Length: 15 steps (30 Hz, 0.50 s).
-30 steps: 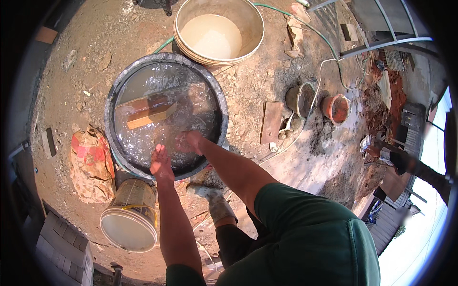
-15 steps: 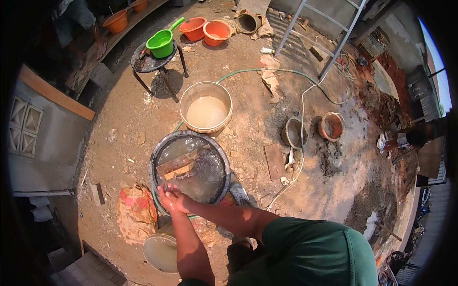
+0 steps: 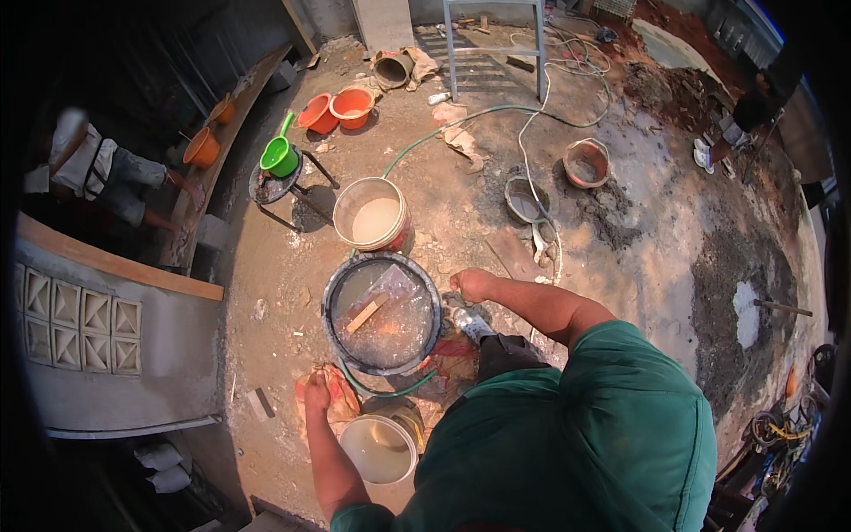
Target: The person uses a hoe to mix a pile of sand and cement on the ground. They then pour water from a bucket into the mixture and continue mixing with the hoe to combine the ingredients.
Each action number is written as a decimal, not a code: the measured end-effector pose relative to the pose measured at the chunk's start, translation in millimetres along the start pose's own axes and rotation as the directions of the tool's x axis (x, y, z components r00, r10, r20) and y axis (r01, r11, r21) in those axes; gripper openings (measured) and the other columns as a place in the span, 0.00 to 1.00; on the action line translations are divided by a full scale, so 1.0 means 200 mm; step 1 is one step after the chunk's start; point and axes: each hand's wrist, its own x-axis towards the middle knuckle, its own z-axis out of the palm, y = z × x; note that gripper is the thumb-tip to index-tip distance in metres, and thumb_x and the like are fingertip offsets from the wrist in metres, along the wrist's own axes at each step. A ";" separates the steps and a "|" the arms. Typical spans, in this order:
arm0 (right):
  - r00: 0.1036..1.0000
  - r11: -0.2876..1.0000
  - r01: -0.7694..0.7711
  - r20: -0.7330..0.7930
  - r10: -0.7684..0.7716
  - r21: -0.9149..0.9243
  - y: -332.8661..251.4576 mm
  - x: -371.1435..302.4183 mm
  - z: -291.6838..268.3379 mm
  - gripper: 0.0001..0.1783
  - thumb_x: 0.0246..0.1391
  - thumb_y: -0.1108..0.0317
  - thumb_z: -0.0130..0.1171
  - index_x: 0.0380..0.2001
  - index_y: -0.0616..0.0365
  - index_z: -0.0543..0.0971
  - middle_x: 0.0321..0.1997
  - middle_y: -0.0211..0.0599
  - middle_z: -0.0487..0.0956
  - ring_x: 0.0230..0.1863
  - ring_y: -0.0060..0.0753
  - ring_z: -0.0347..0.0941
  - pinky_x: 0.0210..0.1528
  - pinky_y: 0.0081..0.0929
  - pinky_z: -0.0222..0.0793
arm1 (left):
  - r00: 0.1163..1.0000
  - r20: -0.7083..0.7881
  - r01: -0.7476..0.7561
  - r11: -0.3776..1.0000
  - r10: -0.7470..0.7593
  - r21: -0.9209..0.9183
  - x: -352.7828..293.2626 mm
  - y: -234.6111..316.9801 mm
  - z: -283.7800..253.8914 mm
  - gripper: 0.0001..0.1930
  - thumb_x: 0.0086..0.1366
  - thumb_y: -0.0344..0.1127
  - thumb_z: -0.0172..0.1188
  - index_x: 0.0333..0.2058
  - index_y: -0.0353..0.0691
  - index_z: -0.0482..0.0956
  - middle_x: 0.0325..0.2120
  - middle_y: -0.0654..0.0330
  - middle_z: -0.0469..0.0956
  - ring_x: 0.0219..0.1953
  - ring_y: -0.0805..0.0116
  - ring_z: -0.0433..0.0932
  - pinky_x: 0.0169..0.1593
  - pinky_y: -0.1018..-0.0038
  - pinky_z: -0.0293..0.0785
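Observation:
A round black tub (image 3: 436, 324) of cloudy water lies before me. In it rests a plastering float (image 3: 368, 314), a flat grey plate with a wooden handle. My right hand (image 3: 472, 285) hangs just right of the tub rim, its fingers curled in with nothing visible in them. To the near left, my left hand (image 3: 316, 390) is over a crumpled reddish sack (image 3: 339, 391), loosely closed; nothing shows in it. Both hands are apart from the tub and from each other.
A pale bucket (image 3: 370, 244) stands beyond the tub, another bucket (image 3: 379, 449) of murky water near me. A green dipper (image 3: 280, 156) sits on a stool (image 3: 269, 190). A hose (image 3: 496, 110) crosses the ground. A ladder (image 3: 494, 50) stands farther off; people are at left and far right.
My hands were together over the tub's near left edge. They have parted, the right going right past the rim, the left toward the sack. The float in the water has turned; my view has shifted.

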 end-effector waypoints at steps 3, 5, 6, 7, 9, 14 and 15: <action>0.874 0.928 -0.361 -0.316 0.370 0.087 0.74 -0.69 0.00 0.07 0.48 0.69 0.54 0.28 0.54 0.81 0.32 0.45 0.83 0.39 0.51 0.80 0.43 0.41 0.75 | 0.963 0.266 0.028 0.999 -0.032 0.019 -0.21 -0.24 -0.11 0.17 0.67 0.38 0.47 0.38 0.31 0.81 0.31 0.43 0.83 0.35 0.51 0.82 0.41 0.62 0.76; 0.700 0.830 -0.536 -0.467 0.540 0.157 1.05 -1.18 0.07 0.10 0.50 0.66 0.52 0.27 0.59 0.81 0.34 0.55 0.80 0.37 0.60 0.77 0.40 0.45 0.75 | 0.942 0.235 0.277 0.951 -0.240 -0.138 -0.40 -0.44 -0.20 0.17 0.64 0.36 0.47 0.31 0.28 0.80 0.26 0.41 0.81 0.29 0.55 0.82 0.33 0.62 0.75; 0.600 0.750 -0.602 -0.465 0.651 0.274 1.08 -1.40 0.12 0.12 0.52 0.66 0.51 0.26 0.60 0.81 0.35 0.56 0.79 0.36 0.62 0.77 0.40 0.47 0.75 | 0.921 0.153 0.374 0.924 -0.359 -0.083 -0.49 -0.49 -0.26 0.18 0.65 0.37 0.47 0.31 0.26 0.80 0.27 0.39 0.81 0.29 0.52 0.82 0.34 0.59 0.75; 0.626 0.726 -0.687 -0.500 0.599 0.010 1.25 -1.70 0.18 0.14 0.53 0.66 0.49 0.25 0.62 0.81 0.35 0.56 0.80 0.37 0.60 0.78 0.41 0.46 0.76 | 0.891 0.089 0.451 0.890 -0.446 -0.057 -0.54 -0.49 -0.24 0.20 0.65 0.38 0.47 0.31 0.24 0.80 0.28 0.38 0.81 0.30 0.49 0.82 0.34 0.57 0.75; 0.396 0.522 -0.823 -0.434 0.809 0.223 1.29 -2.08 0.37 0.17 0.55 0.69 0.46 0.34 0.64 0.84 0.41 0.59 0.81 0.45 0.57 0.79 0.48 0.43 0.76 | 0.930 -0.092 0.367 0.907 -0.355 0.205 -0.63 -0.58 -0.36 0.24 0.66 0.42 0.46 0.35 0.21 0.80 0.31 0.35 0.81 0.32 0.41 0.82 0.37 0.52 0.75; 0.191 0.342 -0.910 -0.494 0.848 0.236 1.42 -2.81 0.81 0.16 0.56 0.68 0.46 0.33 0.66 0.83 0.40 0.60 0.81 0.45 0.59 0.78 0.49 0.47 0.74 | 0.918 -0.274 0.366 0.882 -0.288 0.297 -0.56 -0.45 -0.34 0.25 0.71 0.44 0.48 0.34 0.21 0.80 0.28 0.39 0.82 0.28 0.49 0.80 0.34 0.54 0.72; 0.141 0.329 -0.875 -0.463 0.875 0.356 1.34 -2.76 0.83 0.16 0.56 0.68 0.47 0.33 0.66 0.83 0.39 0.60 0.81 0.44 0.59 0.79 0.49 0.47 0.74 | 0.924 -0.304 0.328 0.887 -0.231 0.325 -0.54 -0.44 -0.43 0.25 0.71 0.44 0.48 0.34 0.21 0.81 0.29 0.38 0.82 0.29 0.49 0.80 0.35 0.53 0.72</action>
